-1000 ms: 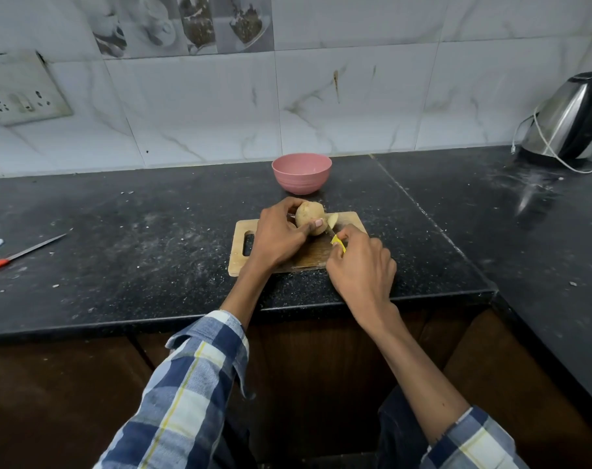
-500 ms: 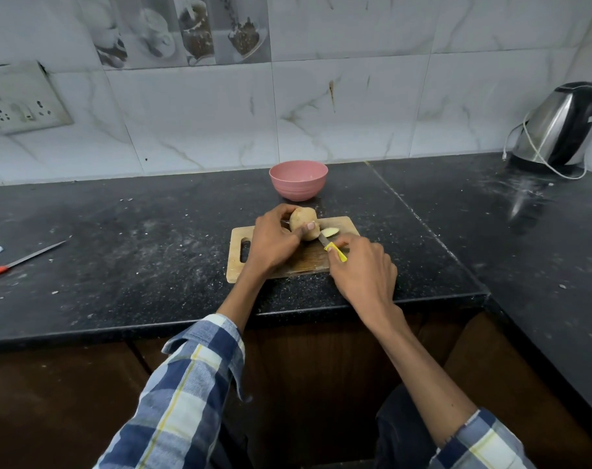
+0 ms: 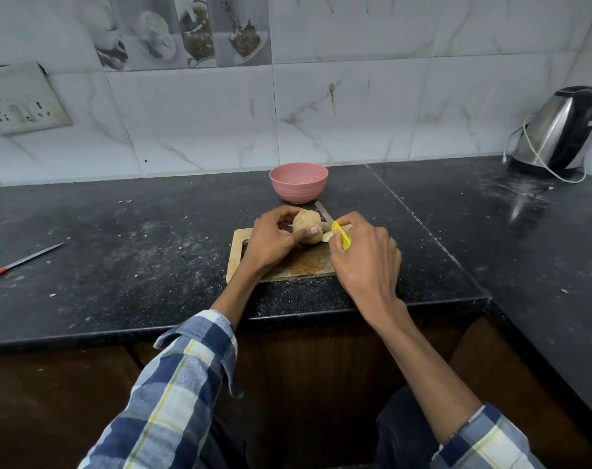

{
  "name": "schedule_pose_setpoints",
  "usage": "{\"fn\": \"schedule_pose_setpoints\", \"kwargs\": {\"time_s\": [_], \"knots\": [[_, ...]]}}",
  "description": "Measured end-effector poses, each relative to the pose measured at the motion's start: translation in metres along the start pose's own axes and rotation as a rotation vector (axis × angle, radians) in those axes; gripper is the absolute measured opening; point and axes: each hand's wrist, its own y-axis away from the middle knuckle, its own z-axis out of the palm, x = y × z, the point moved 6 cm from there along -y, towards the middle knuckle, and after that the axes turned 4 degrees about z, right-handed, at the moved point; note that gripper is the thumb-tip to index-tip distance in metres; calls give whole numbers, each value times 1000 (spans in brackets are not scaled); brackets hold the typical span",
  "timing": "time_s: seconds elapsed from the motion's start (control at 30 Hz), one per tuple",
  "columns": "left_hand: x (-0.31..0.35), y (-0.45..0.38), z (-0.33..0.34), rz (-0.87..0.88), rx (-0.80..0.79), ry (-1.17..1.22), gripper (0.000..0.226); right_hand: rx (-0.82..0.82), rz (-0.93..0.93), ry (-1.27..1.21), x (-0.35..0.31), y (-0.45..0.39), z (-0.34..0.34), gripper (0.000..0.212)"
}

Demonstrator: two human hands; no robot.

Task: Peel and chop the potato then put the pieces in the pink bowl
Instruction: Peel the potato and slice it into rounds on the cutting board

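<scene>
Over the wooden cutting board [image 3: 287, 265], near the front edge of a dusty black counter [image 3: 118, 265], the person has both hands busy with a potato [image 3: 306, 225]. The left hand [image 3: 270, 242] is wrapped around it from the left side: thumb lying across the near face with the nail showing, the other fingers curled over the top and back. So the potato sits right in the crook of those fingers, held a bit above the board, and it's mostly still in its skin as far as the view shows.

The right hand [image 3: 365, 262] comes in from the right and grips a knife [image 3: 335, 228] with a yellow handle. Fingers are curled tight around the handle, only a strip of yellow pokes out near the thumb. The blade angles up and away toward the wall, running just beside the potato's right side. Can't tell if the edge is actually biting into the skin or only touching it. A pale scrap, looks like peel [image 3: 327, 235], sits just under the potato, right by the knife.

The pink bowl [image 3: 298, 183] stands on the counter just behind the board, close to the hands but not touching them. Whether anything is inside is hard to make out.

Off to the far left lies a second knife [image 3: 20, 262] with a red handle, well apart from everything. A steel kettle [image 3: 558, 130] with its cord sits in the back right corner, and there's a socket plate [image 3: 20, 99] on the tiled wall.
</scene>
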Motion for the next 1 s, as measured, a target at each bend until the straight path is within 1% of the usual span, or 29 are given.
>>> {"fn": "schedule_pose_setpoints", "kwargs": {"time_s": [0.2, 0.43, 0.6, 0.9, 1.0], "knots": [[3, 2, 1, 23, -5, 31, 44, -3, -69, 54, -9, -2, 0, 20], [6, 3, 2, 78, 5, -36, 46, -12, -83, 65, -12, -2, -2, 22], [12, 3, 2, 108, 13, -63, 42, -4, -97, 80, -14, -3, -4, 20], [11, 4, -2, 101, 58, -86, 38, -13, -110, 82, -19, -2, -1, 20], [7, 3, -2, 95, 61, -88, 40, -32, -97, 93, -20, -4, 2, 20]]}}
